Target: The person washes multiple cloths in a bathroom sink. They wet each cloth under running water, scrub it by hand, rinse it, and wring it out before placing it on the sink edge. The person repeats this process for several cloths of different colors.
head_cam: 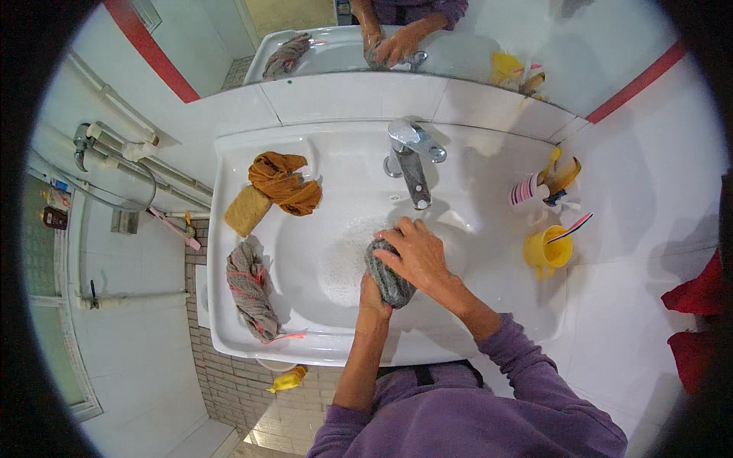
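Note:
Both my hands hold a wet, wadded grey cloth (pixel 390 277) over the basin of a white ceramic sink (pixel 343 352). My left hand (pixel 375 300) grips it from below, its fingers mostly hidden by the cloth. My right hand (pixel 417 255) lies over the cloth's top and right side, fingers spread around it. Soap suds (pixel 346 275) lie in the basin to the left of the cloth. The chrome faucet (pixel 413 172) stands just behind my hands. A twisted brown cloth (pixel 284 183), a yellow-brown sponge (pixel 247 210) and a twisted grey cloth with red stripes (pixel 252 292) rest on the sink's left ledge.
On the sink's right side stand a yellow cup (pixel 538 252) with a toothbrush and a striped cup (pixel 524 192) beside several small items. A mirror (pixel 458 51) is behind the sink. Pipes (pixel 172 189) run along the left wall. A yellow packet (pixel 288 379) lies below the sink's front edge.

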Demonstrator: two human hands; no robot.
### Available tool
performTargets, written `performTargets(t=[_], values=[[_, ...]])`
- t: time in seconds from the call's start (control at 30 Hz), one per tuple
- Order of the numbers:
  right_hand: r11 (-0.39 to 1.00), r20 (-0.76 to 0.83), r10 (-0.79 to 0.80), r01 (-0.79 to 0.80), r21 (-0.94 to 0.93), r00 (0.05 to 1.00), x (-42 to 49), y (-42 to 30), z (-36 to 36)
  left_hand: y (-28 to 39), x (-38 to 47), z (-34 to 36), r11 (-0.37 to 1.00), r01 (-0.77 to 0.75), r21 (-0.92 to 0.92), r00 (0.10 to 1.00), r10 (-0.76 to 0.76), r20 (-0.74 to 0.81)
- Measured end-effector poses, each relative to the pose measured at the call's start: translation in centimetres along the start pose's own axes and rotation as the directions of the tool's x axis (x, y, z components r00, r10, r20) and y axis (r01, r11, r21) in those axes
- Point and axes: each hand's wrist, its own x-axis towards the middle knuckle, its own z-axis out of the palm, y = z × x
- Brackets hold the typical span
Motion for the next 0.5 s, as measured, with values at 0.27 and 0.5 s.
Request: performTargets(t=[0.27,0.5], values=[[0.924,-0.508,-0.27,0.072,-0.375,0.818,7.5,1.0,-7.7,3.9,-1.3,0.4,0.993,-0.02,-0.114,1.0,0.019,-0.015],[0.958,-0.346,0.22,-0.135,0.253,0.912,6.3,4.3,-3.9,5.0,-2.0,0.2,0.984,-0.087,-0.157,0.995,0.078,-0.064]])
